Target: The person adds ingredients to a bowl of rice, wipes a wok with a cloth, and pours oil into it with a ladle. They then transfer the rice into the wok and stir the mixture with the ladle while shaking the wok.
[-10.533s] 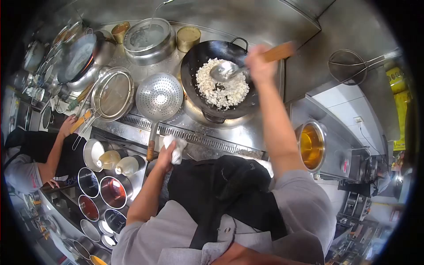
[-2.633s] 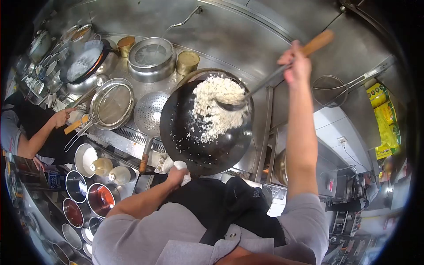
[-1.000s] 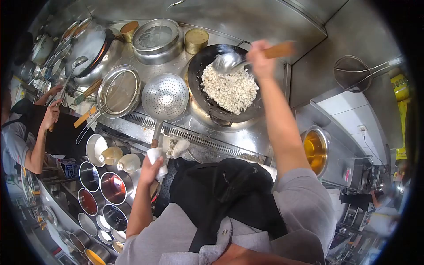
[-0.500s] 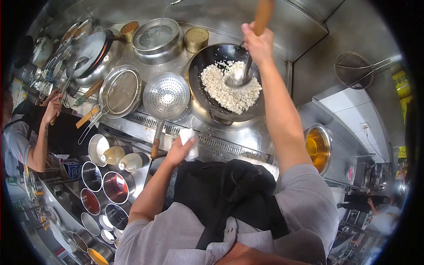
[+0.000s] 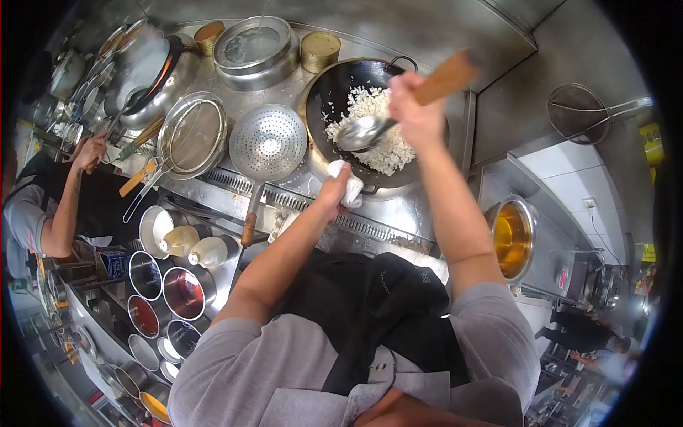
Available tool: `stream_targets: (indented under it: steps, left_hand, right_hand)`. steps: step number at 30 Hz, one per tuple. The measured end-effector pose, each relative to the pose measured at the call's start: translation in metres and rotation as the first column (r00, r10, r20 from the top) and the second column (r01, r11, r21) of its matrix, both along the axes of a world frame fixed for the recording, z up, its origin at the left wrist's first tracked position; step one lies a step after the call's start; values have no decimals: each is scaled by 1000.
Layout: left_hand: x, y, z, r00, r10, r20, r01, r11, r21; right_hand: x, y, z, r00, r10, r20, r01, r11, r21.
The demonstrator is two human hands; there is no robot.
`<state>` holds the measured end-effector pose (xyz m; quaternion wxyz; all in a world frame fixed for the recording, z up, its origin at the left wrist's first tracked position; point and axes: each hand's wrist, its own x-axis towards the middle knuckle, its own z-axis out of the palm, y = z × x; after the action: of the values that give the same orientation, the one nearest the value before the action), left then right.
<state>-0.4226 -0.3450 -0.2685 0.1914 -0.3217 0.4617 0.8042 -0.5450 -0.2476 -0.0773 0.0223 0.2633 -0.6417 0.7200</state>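
Note:
White rice-like grains lie in a dark wok on the stove. My right hand is closed round the wooden handle of a metal ladle, whose bowl rests over the left part of the grains. At the near left rim of the wok, my left hand is closed on a folded white cloth. The cloth lies against the wok's near edge, and whether the fingers grip a wok handle under it is hidden.
A perforated skimmer and round strainers lie left of the wok. Sauce pots stand at lower left, a bowl of yellow liquid at right. Another person's hand holds a ladle at far left.
My left hand has moved right and up with the cloth to the wok's rim. The ladle bowl has shifted left in the wok, and my right hand is lower, its handle tilted more to the right.

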Motion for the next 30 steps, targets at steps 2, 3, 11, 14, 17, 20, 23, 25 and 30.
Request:
stream_targets:
  steps: [2,3,11,14,17,20,23,25,30]
  left_hand:
    - [-7,14,-6,992,79,-100,-78,997,18]
    - [-10,17,-13,992,72,-105,-70,997,16]
    - [-16,15,-17,995,15,-102,-24,996,-88]
    - [-17,12,-19,990,-6,-138,-9,994,-106]
    - [-14,11,-24,978,22,-207,-27,999,-21]
    - [-5,11,-2,997,70,-40,-67,995,73]
    - [-16,18,-25,996,67,-59,-62,994,84]
    - [-22,13,-39,998,-9,-63,11,999,30]
    - [-24,9,-29,997,-13,-76,10,999,-39]
  right_hand:
    - [-38,1,-64,1000,-1,6,2,997,-80]
    - [-40,8,-54,1000,-8,1,8,997,-82]
    - [-5,27,8,946,-262,191,267,964,1]
    - [-54,31,-56,999,16,40,-13,998,-66]
    - [-32,41,16,988,-129,90,134,989,-56]
    - [-4,65,51,979,-190,78,196,977,-79]
    - [-42,65,-52,993,-114,36,116,992,-50]
    - [-57,70,-55,995,79,61,-70,990,-126]
    - [-33,90,42,942,-332,47,335,929,-158]
